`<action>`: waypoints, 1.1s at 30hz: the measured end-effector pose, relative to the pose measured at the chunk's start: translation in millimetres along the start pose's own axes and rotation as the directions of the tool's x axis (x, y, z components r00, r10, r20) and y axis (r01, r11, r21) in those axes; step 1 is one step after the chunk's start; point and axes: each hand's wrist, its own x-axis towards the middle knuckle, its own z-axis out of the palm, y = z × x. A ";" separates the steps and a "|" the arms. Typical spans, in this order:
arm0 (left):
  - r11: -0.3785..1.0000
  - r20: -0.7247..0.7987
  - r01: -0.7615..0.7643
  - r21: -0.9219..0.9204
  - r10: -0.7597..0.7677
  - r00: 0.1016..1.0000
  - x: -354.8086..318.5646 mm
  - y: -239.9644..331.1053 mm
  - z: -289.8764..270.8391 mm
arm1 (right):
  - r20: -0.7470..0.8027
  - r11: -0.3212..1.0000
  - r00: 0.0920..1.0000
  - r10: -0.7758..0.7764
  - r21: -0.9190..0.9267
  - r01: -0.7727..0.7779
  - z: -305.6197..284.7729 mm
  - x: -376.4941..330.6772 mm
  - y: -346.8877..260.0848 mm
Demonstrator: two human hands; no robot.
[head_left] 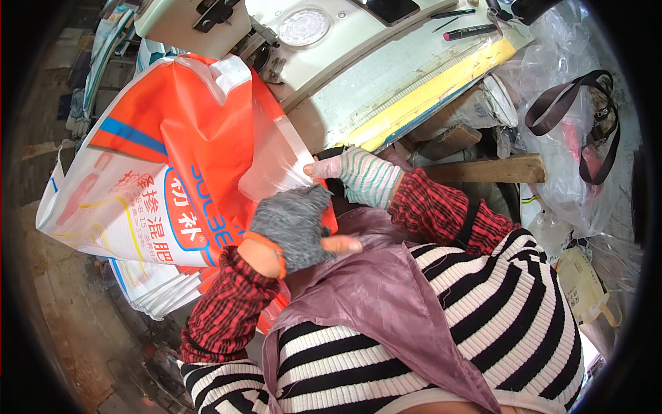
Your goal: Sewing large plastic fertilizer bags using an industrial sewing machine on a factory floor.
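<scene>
A large woven plastic sack, orange, white and blue with printing, spreads across the left, one end bunched near the sewing machine. My left hand, in a grey fingerless glove, rests over the sack's near right part. Its thumb sticks out to the right, away from the sack; the other fingertips are mostly hidden. Just beyond it, my right hand, in a white-and-green striped glove, reaches to the sack's right edge. Its thumb lies against that pale edge, with the other fingers bent behind it.
A cream sewing machine stands on a pale worktable at the back. A phone and a pink-and-black marker lie there. More folded sacks are underneath at left. A wooden bar and clear plastic are at right.
</scene>
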 end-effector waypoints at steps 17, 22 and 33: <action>0.993 -0.438 -0.093 -0.074 0.052 0.898 -33.3 -2.5 12.8 | -0.092 0.918 0.982 -0.163 -0.379 0.117 -3.2 0.9 -8.2; 0.963 -0.242 -0.269 0.029 0.268 0.932 -34.3 4.5 38.7 | -0.124 0.901 0.992 -0.021 -0.432 -0.036 5.6 -9.4 -20.3; 0.917 -0.266 -0.357 0.179 0.394 0.880 -22.7 26.9 29.7 | 0.279 0.223 0.901 -0.332 -0.905 0.363 8.4 -20.9 -28.5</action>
